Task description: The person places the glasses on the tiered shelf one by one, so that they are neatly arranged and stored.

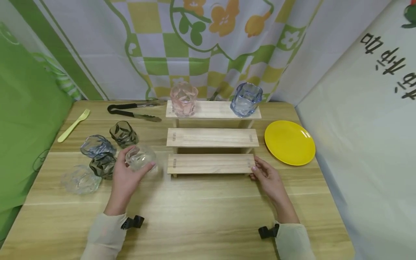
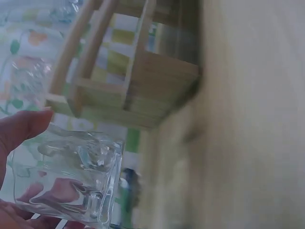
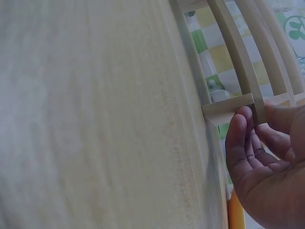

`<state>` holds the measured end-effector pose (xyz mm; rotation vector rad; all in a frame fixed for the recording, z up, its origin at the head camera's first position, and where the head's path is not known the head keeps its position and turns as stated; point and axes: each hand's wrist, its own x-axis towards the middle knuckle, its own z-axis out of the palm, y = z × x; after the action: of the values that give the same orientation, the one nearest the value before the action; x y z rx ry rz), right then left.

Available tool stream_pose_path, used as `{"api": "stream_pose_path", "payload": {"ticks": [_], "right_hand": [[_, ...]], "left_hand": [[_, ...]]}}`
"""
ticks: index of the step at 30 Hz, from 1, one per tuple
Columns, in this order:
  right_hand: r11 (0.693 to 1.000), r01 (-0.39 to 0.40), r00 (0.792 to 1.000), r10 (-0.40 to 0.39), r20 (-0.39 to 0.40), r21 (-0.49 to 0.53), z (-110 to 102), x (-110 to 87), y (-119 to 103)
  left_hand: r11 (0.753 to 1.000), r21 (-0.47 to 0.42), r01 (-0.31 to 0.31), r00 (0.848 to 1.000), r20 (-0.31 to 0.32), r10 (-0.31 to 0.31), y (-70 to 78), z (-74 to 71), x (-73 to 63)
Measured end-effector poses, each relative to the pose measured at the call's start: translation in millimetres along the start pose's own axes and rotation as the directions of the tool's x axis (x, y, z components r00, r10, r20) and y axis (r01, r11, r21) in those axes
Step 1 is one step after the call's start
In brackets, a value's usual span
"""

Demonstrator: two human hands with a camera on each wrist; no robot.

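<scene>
My left hand (image 1: 127, 178) grips a clear glass (image 1: 140, 157) between thumb and fingers, to the left of a three-step wooden rack (image 1: 211, 164). In the left wrist view the clear glass (image 2: 71, 174) shows wavy walls and is held off the table. With my right hand (image 1: 269, 180) I hold the right end of the rack's lowest step; in the right wrist view the thumb lies on top of the board (image 3: 257, 102) and the fingers sit at its underside. A pink glass (image 1: 183, 99) and a blue glass (image 1: 246, 100) stand on the top step.
Left of my left hand are dark glasses (image 1: 123, 134) (image 1: 103, 166), a bluish glass (image 1: 97, 146) and another clear glass (image 1: 81, 180). Black-handled tongs (image 1: 121, 107) and a yellow fork (image 1: 74, 125) lie at the back left. A yellow plate (image 1: 290, 143) sits right of the rack.
</scene>
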<state>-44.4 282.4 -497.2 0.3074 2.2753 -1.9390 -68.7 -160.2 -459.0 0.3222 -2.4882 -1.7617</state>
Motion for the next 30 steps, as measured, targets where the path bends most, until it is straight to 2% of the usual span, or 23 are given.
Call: {"api": "stream_pose_path", "payload": {"ticks": [5, 8, 11, 14, 19, 21, 26, 30], "right_hand": [[1.0, -0.003, 1.0, 0.003, 0.002, -0.004, -0.3, -1.2, 0.4], [1.0, -0.006, 1.0, 0.006, 0.005, -0.01, -0.9, -1.3, 0.0], [1.0, -0.001, 1.0, 0.001, 0.001, -0.017, -1.4, -1.0, -0.8], [1.0, 0.004, 1.0, -0.004, 0.002, -0.027, -1.2, -0.7, -1.4], [0.999, -0.002, 1.0, 0.003, 0.012, -0.036, -0.7, -0.7, -1.9], [0.999, -0.009, 1.0, 0.009, 0.014, -0.039, -1.0, -0.7, -1.7], [0.999, -0.012, 1.0, 0.012, 0.009, -0.045, -2.3, -1.4, -1.7], [0.999, 0.008, 1.0, -0.007, 0.013, -0.047, -2.2, -1.2, -1.7]], "left_hand": [[0.995, -0.028, -0.093, 0.995, -0.04, 0.092, 37.9, 0.2, -6.4], [0.991, -0.042, -0.124, 0.992, 0.002, 0.124, 59.6, 6.1, -8.7], [0.984, -0.095, -0.152, 0.985, 0.071, 0.159, 80.8, 20.2, -8.7], [0.972, -0.156, -0.175, 0.969, 0.146, 0.198, 99.5, 41.8, -7.3], [0.959, -0.167, -0.227, 0.93, 0.255, 0.264, 127.8, 88.2, -4.7], [0.958, -0.171, -0.231, 0.916, 0.294, 0.273, 136.8, 108.9, -3.2], [0.954, -0.166, -0.249, 0.895, 0.337, 0.292, 145.9, 161.8, 3.8], [0.949, -0.1, -0.298, 0.892, 0.325, 0.315, 146.2, 194.8, 5.3]]}}
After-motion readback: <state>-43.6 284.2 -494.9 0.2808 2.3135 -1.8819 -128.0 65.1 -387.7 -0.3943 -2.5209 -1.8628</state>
